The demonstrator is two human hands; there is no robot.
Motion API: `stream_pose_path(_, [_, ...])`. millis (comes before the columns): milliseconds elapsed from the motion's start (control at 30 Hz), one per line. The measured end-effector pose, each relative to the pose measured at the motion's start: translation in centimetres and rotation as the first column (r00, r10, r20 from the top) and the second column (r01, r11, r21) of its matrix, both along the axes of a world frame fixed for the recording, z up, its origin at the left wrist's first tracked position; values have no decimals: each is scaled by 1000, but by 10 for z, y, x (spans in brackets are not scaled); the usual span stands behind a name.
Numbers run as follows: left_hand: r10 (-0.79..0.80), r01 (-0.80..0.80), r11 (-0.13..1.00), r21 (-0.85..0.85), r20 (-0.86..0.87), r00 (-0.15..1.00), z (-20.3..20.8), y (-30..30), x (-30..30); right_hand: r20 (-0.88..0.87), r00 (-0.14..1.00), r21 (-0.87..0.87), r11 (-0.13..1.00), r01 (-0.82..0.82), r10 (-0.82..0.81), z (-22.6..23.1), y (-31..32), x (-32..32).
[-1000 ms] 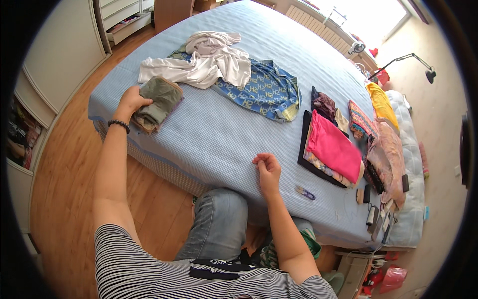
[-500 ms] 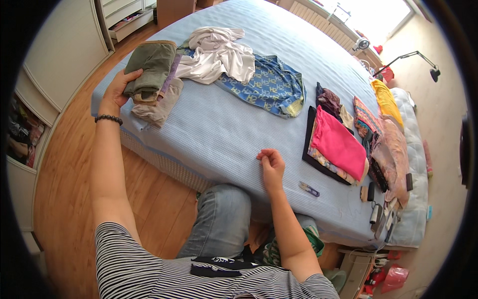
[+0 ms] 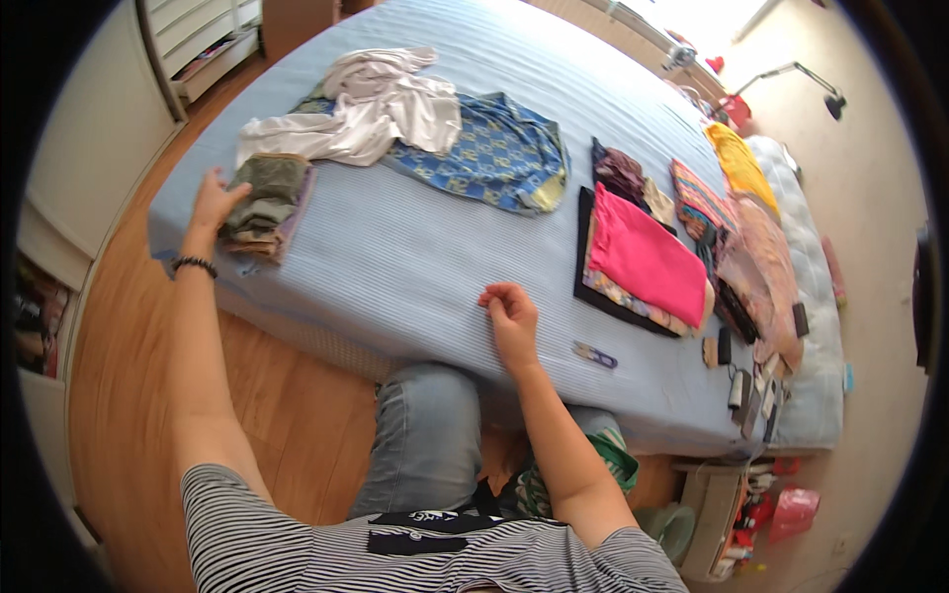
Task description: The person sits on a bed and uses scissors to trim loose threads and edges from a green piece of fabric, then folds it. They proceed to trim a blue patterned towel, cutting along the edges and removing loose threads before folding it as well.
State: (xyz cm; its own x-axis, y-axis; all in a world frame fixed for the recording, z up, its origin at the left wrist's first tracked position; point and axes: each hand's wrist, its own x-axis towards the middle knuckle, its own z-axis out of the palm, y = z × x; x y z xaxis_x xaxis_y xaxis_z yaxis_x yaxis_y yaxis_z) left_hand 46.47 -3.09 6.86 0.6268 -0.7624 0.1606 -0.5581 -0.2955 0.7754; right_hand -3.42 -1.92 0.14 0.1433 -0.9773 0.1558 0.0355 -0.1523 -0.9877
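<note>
At the bed's left edge lies a small stack of folded clothes point(image 3: 265, 203), dark green on top with purple and beige below. My left hand point(image 3: 212, 204) is beside the stack, thumb and fingers apart, the thumb reaching to its left side. My right hand point(image 3: 512, 321) rests above the near edge of the bed with fingers curled to the thumb; anything in them is hidden or too small to see. To its right lie small blue-handled thread snips point(image 3: 595, 355). Behind the stack spreads a crumpled white garment point(image 3: 381, 109), partly over a blue patterned garment point(image 3: 484, 150).
On the right of the light blue bedspread point(image 3: 395, 247) lies a folded pile topped with bright pink cloth point(image 3: 647, 252). Beyond it are a yellow cloth point(image 3: 733, 158), other clothes and small dark items. A desk lamp point(image 3: 835, 104) stands at the far right. Wardrobe doors point(image 3: 84, 128) line the left.
My left hand has set the dark green folded clothes down on the stack and its fingers have spread. The view has shifted slightly; my right hand keeps its curled pose.
</note>
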Motion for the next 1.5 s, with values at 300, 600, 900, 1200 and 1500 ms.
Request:
stream_pose_path(300, [-366,-56,816,576,588,721,-12,-13,-102,-49,998,20,999,37,-36,6,-12,-7])
stream_pose_path(600, [-227,398,892,-213,551,803,-11,18,-190,-683,536,-390,868,308,-496,29,-140,-13])
stream_pose_path(900, [-554,501,802,-327,-90,828,-38,19,-310,-503,804,-231,946,227,-316,13,-134,-57])
stream_pose_path(1200, [-700,586,712,-387,-330,633,-48,-40,-380,-257,962,-42,995,87,-95,22,-42,-72])
stream_pose_path(1500, [-498,473,812,-341,15,867,-68,-141,-428,-873,334,-393,918,-48,-356,52,46,-165])
